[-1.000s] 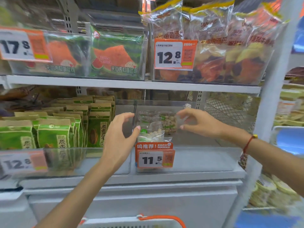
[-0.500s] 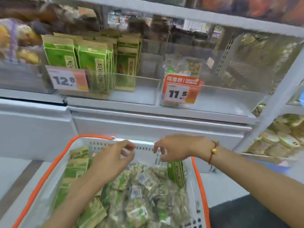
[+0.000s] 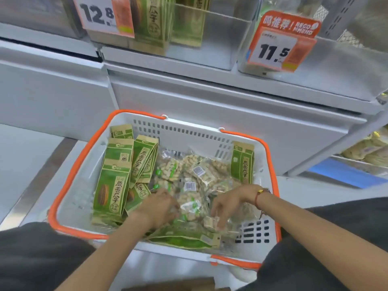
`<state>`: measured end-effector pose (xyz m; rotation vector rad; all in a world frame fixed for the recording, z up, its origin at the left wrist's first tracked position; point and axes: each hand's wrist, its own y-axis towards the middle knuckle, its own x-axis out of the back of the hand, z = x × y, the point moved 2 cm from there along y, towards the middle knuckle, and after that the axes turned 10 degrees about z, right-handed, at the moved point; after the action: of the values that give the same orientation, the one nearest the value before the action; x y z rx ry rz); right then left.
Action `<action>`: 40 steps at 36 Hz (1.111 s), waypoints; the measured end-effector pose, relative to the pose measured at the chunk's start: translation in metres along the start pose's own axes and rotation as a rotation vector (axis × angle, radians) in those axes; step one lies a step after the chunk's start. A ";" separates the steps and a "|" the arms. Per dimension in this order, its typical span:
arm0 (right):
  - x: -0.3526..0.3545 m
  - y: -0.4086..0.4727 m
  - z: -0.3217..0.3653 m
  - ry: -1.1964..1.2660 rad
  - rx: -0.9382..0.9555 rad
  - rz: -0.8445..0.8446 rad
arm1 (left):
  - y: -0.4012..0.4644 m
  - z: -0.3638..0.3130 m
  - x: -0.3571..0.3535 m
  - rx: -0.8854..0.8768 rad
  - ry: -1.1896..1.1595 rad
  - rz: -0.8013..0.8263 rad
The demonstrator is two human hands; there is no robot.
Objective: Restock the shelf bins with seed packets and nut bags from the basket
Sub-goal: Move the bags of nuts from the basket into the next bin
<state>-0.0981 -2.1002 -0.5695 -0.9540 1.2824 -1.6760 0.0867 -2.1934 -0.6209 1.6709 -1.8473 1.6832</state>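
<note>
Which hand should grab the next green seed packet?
Probably the left hand. It sits right beside the green seed packets on the basket's left side, while the right hand is over the clear nut bags.

Bare forearms; red cord bracelet (image 3: 257,197) with gold bead; dark trousers (image 3: 37,255).

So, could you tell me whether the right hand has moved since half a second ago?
Yes: the right hand has gone from the basket's far rim down into the nut bags.

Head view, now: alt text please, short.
Both hands, left hand and right hand, reach into clear nut bags in a white, orange-rimmed basket, green seed packets alongside. Shelf bins above carry price tags 12.8 and 11.5.
</note>
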 end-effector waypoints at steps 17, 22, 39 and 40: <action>-0.033 0.023 -0.014 0.057 0.033 -0.296 | 0.005 0.002 0.007 0.060 -0.008 0.011; 0.014 -0.015 -0.027 0.338 0.164 -0.523 | 0.005 0.001 0.020 0.064 -0.259 -0.091; 0.044 -0.054 0.008 0.993 0.671 -0.532 | -0.039 -0.033 0.090 -0.026 -1.371 -0.245; 0.045 -0.056 0.009 0.964 0.653 -0.531 | -0.039 -0.029 0.091 -0.019 -1.353 -0.276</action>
<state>-0.1158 -2.1354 -0.5094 -0.0244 0.8917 -2.9197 0.0667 -2.2172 -0.5222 3.2273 -1.6976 0.2665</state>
